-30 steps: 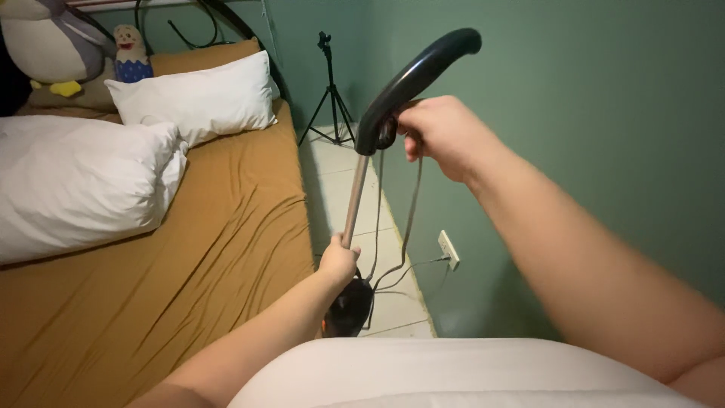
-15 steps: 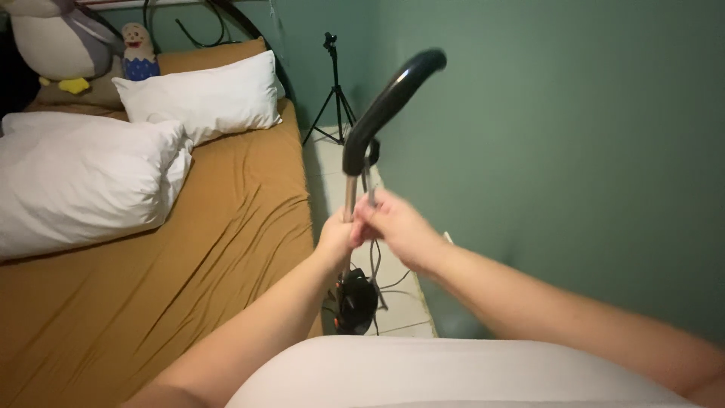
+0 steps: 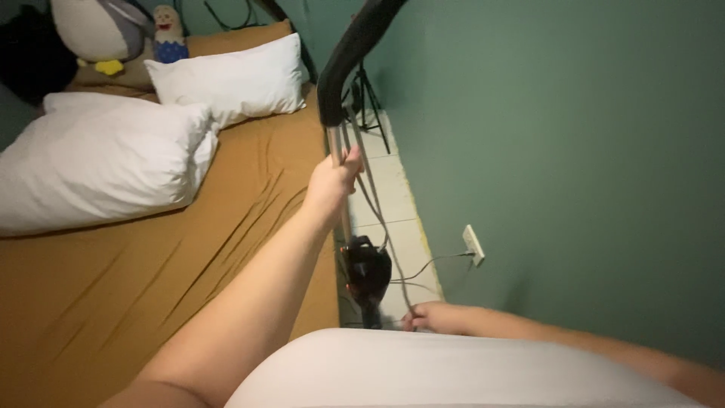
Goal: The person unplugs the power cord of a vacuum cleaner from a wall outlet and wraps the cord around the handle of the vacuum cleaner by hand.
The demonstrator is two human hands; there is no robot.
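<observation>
My left hand (image 3: 330,183) grips the metal tube of a stick vacuum cleaner (image 3: 337,143) just below its curved black handle (image 3: 350,53). The vacuum's dark body (image 3: 368,272) hangs low over the tiled floor between bed and wall. My right hand (image 3: 430,317) is down near the floor, fingers closed on the grey power cord (image 3: 370,198), which runs up along the tube. Another stretch of cord leads to a white wall socket (image 3: 473,245).
A bed with a mustard sheet (image 3: 166,257) fills the left, with white pillows (image 3: 98,162) and plush toys (image 3: 98,30) at its head. A black tripod (image 3: 370,98) stands in the narrow tiled gap (image 3: 389,204) beside the green wall (image 3: 574,151).
My right hand slid from the handle down along the cord to near the floor. My left hand moved up the tube, and the vacuum handle rose toward the top of view.
</observation>
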